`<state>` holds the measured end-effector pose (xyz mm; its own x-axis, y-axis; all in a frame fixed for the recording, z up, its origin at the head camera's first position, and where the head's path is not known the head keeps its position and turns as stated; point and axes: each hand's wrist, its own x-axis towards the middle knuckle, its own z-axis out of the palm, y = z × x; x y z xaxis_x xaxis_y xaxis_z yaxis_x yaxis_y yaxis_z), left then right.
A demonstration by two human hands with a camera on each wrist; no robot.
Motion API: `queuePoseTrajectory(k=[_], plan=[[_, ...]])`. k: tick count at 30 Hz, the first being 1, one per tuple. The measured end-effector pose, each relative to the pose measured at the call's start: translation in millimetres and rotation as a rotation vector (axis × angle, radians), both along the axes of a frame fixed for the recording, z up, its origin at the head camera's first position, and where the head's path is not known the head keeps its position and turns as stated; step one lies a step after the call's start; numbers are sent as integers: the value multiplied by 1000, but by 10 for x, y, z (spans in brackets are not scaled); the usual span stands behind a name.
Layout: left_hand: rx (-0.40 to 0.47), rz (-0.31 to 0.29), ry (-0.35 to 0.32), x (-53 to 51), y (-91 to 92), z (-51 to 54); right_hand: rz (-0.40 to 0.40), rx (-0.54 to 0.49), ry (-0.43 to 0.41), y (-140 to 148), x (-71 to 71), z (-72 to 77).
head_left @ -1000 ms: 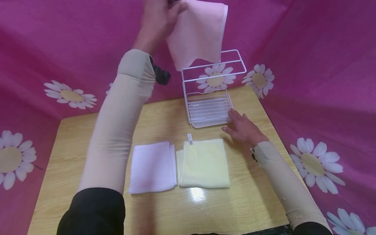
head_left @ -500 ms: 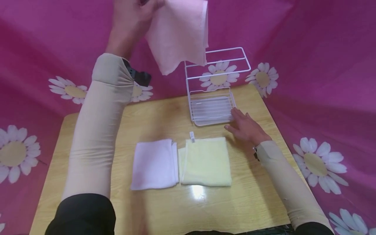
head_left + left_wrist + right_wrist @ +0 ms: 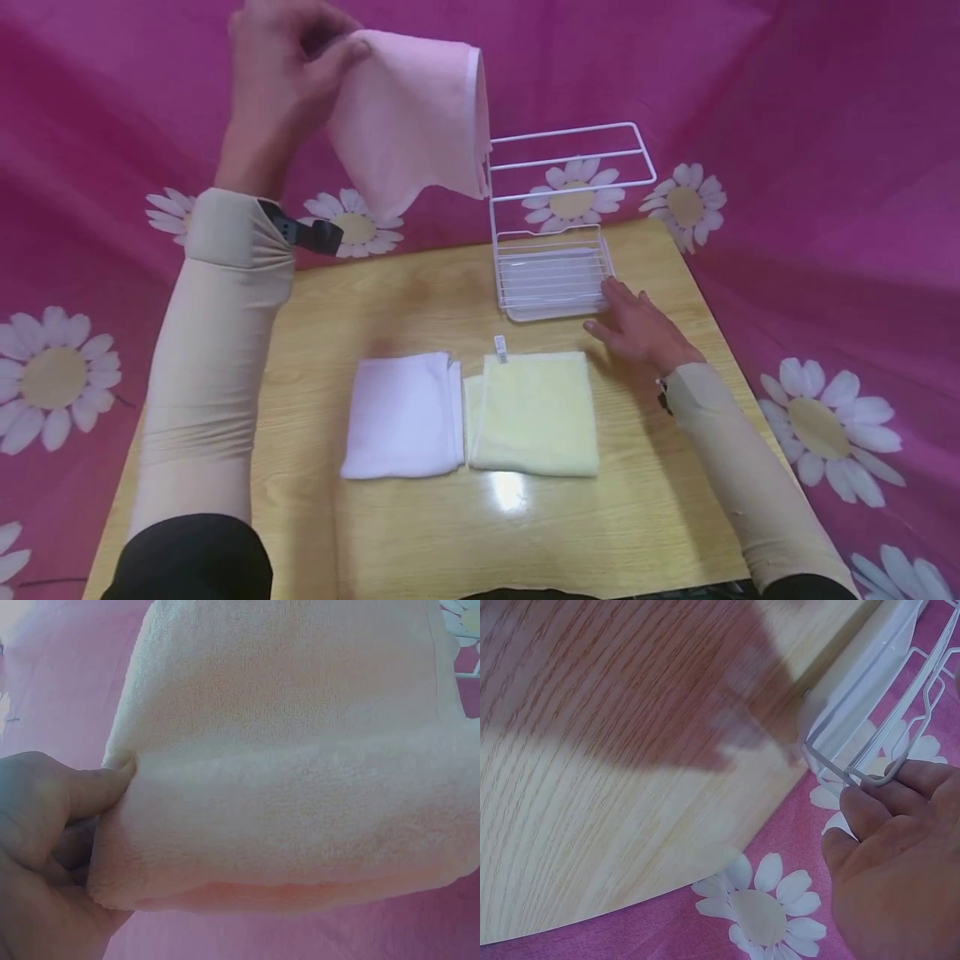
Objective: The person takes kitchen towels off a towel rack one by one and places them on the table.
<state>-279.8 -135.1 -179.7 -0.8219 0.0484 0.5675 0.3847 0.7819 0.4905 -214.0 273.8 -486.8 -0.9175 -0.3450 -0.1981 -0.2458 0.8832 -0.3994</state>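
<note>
My left hand (image 3: 288, 83) pinches a pink towel (image 3: 416, 117) by its edge, high up at the left of the rack. In the left wrist view the thumb presses on the plush cloth (image 3: 285, 795), which hangs folded over; the other fingers are partly hidden. At the table's right side, my right hand (image 3: 645, 329) touches the near right corner of a white wire rack (image 3: 573, 157). The right wrist view has its fingers (image 3: 866, 810) against the wire, the tips partly out of sight, with the thumb apart in the head view. The rack stands upright over a shallow tray (image 3: 555, 310).
Side by side on the wooden table (image 3: 420, 533) lie a folded lilac towel (image 3: 405, 417) and a folded yellow towel (image 3: 536, 417) with a white tag (image 3: 501, 348). Behind and beside the table hangs a magenta cloth (image 3: 825, 208) printed with daisies.
My left hand has moved left with the pink towel, away from above the rack, and now sits slightly lower in view. The right hand stays at the rack's corner.
</note>
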Motion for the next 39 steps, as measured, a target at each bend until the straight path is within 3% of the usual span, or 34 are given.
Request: queuePoseTrajectory(k=[9,16,21,30,39], plan=[[-2,46,-46,170,-256,-111,1,3,-3,54,-4,13],[18,34,-11,302,-479,-199,0,-13,-6,86,-11,59],[-5,64,-93,406,-600,-283,8,-12,-6,98,-4,79],[7,25,-206,512,-843,-537,19,-23,12,121,-30,55],[-36,11,-261,594,-1099,-786,16,-22,-3,125,-21,63]])
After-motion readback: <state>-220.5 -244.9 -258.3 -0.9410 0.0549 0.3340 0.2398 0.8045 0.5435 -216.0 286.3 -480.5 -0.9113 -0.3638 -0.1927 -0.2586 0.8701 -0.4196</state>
